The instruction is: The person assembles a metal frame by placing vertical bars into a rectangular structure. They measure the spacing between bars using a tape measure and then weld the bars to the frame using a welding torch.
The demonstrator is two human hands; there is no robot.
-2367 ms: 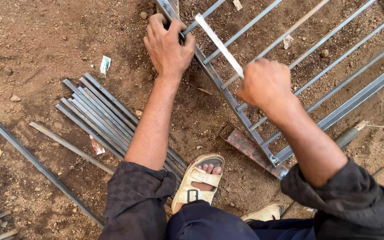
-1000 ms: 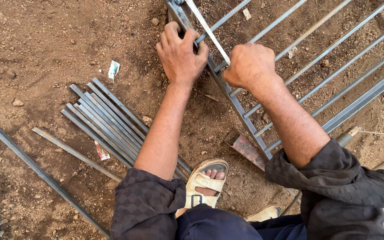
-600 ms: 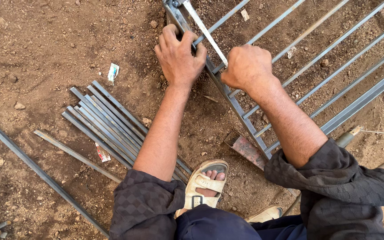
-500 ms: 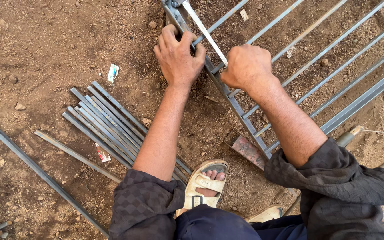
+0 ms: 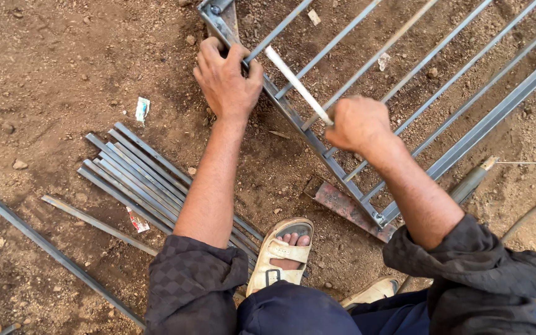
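Note:
A grey metal grille frame (image 5: 442,158) of parallel bars lies on the dirt at the upper right. My left hand (image 5: 226,79) presses down on the frame's near rail by its corner, fingers curled over it and one thin bar. My right hand (image 5: 359,123) is closed around the lower end of a thin pale rod (image 5: 294,82), which slants up-left across the bars toward my left hand.
A bundle of loose thin steel bars (image 5: 134,177) lies on the ground to the left. A long grey bar (image 5: 44,245) runs diagonally at lower left. A rusty flat plate (image 5: 342,203) lies under the frame. My sandalled foot (image 5: 280,251) rests below. A tool handle (image 5: 471,181) lies right.
My right hand has slid down and right along the frame with the pale rod. The left hand stays on the rail near the corner.

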